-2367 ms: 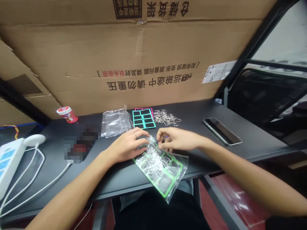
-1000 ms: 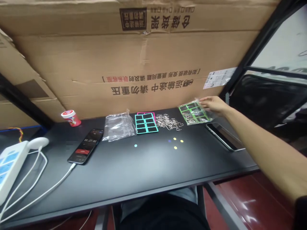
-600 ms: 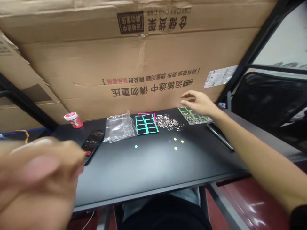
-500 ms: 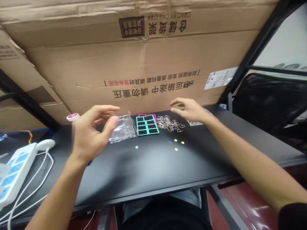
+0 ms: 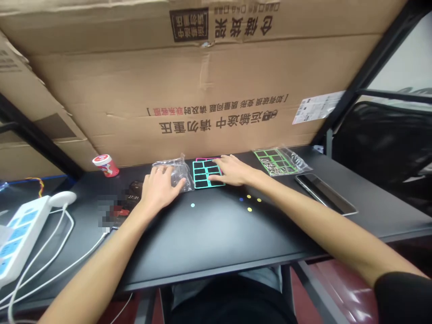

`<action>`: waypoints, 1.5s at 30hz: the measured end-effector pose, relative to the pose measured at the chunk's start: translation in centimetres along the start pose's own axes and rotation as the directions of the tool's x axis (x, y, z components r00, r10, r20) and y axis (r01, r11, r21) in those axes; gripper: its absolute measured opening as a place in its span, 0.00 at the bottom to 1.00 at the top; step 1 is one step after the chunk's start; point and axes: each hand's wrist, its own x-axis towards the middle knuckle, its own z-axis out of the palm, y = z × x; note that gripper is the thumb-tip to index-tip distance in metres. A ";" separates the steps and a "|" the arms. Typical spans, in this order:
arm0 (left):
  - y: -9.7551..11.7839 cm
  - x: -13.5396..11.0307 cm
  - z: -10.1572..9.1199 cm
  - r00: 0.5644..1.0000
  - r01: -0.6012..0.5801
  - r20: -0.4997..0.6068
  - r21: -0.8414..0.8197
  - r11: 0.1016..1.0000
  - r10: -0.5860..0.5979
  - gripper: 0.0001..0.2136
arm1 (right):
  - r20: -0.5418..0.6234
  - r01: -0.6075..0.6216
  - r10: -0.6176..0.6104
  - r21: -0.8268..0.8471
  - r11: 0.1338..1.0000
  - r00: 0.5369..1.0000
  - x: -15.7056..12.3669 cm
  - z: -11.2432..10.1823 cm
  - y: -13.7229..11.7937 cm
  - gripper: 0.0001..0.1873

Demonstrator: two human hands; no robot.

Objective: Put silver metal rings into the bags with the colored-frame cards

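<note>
My left hand lies on the black desk, fingers spread flat on the near edge of a stack of clear plastic bags. My right hand rests with stretched fingers on the right side of a teal-framed grid card; a pink-framed card peeks out behind it. The loose metal clips beside the card are hidden under my right hand. A sealed clear bag with a green grid card and metal clips lies farther right by the cardboard wall.
A dark phone lies right of the green bag. Another phone with a cable sits left of my left hand. A red canister, a white power strip and small coloured dots are on the desk. A cardboard box stands behind.
The filled green bag was carried from the desk front to the back right and let go. Both hands then came down, left onto the clear bags, right onto the teal card.
</note>
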 end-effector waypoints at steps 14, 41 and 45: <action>0.7 -0.2 0.2 0.991 0.091 0.099 -0.029 0.995 -0.088 0.30 | -0.032 -0.135 0.156 0.356 0.925 0.987 2.6 -0.3 0.6 0.49; 0.0 -0.6 -0.6 0.999 0.048 -0.018 -0.116 0.992 -0.051 0.09 | -0.083 -0.037 0.186 0.827 0.562 0.979 -1.2 -1.4 -2.5 0.14; 1.7 -1.6 -1.5 0.989 -0.084 -0.131 -0.101 0.991 0.070 0.11 | -0.029 -0.041 0.161 0.909 0.416 0.987 -2.8 -0.9 -1.5 0.19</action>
